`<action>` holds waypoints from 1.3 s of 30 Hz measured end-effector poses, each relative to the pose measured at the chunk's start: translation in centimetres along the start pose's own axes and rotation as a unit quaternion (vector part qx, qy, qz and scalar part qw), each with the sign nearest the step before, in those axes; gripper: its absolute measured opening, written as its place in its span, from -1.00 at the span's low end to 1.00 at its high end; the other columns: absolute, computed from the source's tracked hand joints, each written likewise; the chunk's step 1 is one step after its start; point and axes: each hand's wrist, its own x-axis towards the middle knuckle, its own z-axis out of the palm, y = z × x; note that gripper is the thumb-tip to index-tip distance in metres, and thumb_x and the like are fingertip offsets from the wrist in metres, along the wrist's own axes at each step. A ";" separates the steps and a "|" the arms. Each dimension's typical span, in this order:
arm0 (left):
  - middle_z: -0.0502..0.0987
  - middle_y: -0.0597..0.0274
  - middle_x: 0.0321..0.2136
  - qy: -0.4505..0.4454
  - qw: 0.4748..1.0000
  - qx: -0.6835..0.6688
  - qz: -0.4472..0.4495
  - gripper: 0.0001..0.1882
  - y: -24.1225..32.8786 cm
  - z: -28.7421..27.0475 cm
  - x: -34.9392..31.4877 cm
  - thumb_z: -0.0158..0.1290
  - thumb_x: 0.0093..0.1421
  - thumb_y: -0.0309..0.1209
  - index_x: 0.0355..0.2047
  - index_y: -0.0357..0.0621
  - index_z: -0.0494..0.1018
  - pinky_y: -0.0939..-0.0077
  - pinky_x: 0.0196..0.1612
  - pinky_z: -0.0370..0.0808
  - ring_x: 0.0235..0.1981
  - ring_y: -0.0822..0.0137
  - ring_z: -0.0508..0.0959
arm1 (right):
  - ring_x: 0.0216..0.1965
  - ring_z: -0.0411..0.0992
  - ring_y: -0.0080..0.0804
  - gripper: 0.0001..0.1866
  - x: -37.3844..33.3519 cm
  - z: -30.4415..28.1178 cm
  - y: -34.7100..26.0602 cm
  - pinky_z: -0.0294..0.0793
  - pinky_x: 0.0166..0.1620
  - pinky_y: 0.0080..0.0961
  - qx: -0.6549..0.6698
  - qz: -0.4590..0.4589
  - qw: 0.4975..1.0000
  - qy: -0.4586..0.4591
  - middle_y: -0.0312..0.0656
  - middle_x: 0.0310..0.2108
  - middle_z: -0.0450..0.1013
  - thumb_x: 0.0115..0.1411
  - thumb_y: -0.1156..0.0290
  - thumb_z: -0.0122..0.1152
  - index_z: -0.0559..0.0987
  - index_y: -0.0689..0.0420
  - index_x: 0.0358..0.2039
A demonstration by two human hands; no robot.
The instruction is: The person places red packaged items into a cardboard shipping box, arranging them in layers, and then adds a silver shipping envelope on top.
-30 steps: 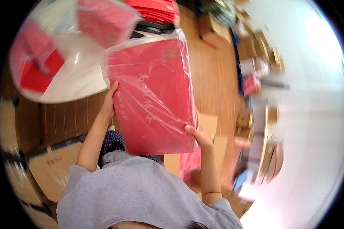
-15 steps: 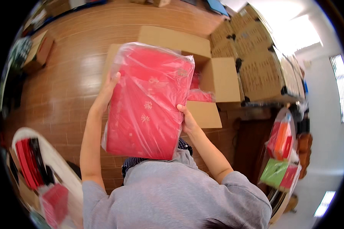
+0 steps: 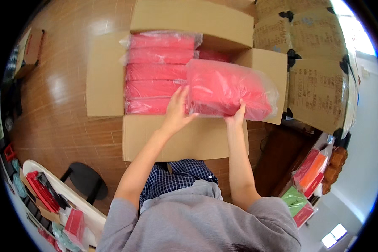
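A red package in clear plastic [image 3: 227, 90] is held over the right half of an open cardboard box [image 3: 185, 136]. My right hand [image 3: 236, 116] grips its near edge, thumb on top and the other fingers hidden beneath. Beside the package's left end is my left hand [image 3: 176, 113], its fingers spread; whether they touch the plastic is hard to tell. Several similar red packages [image 3: 155, 71] stand in a row in the box's left half. More red plastic [image 3: 214, 56] shows deeper in the right half, partly covered by the held package.
Large taped cartons [image 3: 317, 90] are stacked to the right of the box. A black chair [image 3: 88, 182] stands at the lower left by a white-edged table [image 3: 92, 214] with red items on it. Orange, red and green packages [image 3: 308, 172] lie at the lower right.
The red package has moved from in front of my chest forward and right, over the box, and now shows a narrower side. My left hand has come off its left edge and opened.
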 end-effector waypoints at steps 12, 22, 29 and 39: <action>0.18 0.02 0.16 -0.135 0.929 0.310 0.150 -0.08 -5.6 13.9 8.1 0.12 -0.04 -0.29 0.30 0.22 -0.10 0.02 0.20 0.06 0.19 0.07 0.17 | -0.34 0.50 -0.21 -0.41 8.5 0.7 4.1 0.59 -0.26 -0.23 -0.008 -0.006 0.976 0.218 -0.06 -0.25 0.46 -0.08 0.32 0.36 0.32 0.40 -0.14; 0.32 0.09 -0.08 -0.256 0.905 0.306 0.147 0.15 -4.4 15.2 16.8 0.32 -0.31 -0.13 0.28 -0.02 -0.05 0.20 -0.08 0.34 -0.08 0.16 0.34 | 0.12 0.16 0.03 -0.32 7.8 -1.8 -4.8 0.08 0.16 -0.10 -0.766 -0.251 0.550 0.217 0.03 0.12 0.20 0.07 0.12 0.19 0.24 0.13 0.15; 0.31 0.08 -0.07 -0.306 0.888 0.316 0.134 0.16 -12.1 20.8 18.7 0.32 -0.31 -0.06 0.28 -0.02 -0.05 0.18 -0.07 0.36 -0.07 0.16 0.34 | 0.18 0.11 0.01 -0.51 23.2 -5.1 -3.9 -0.04 0.25 -0.06 -0.843 -0.400 0.358 -0.042 -0.02 0.10 0.23 0.17 0.14 0.02 0.34 0.03 0.09; 0.11 -0.08 0.19 -0.237 0.912 0.296 0.158 0.12 -18.4 21.1 14.9 0.24 -0.19 0.00 0.31 0.01 -0.13 -0.06 0.23 0.03 0.17 0.00 0.19 | 0.19 0.11 -0.02 -0.41 28.0 -5.8 1.0 0.04 0.19 0.02 -0.922 -0.238 0.303 -0.042 0.04 0.11 0.22 0.18 -0.02 -0.04 0.26 0.00 0.15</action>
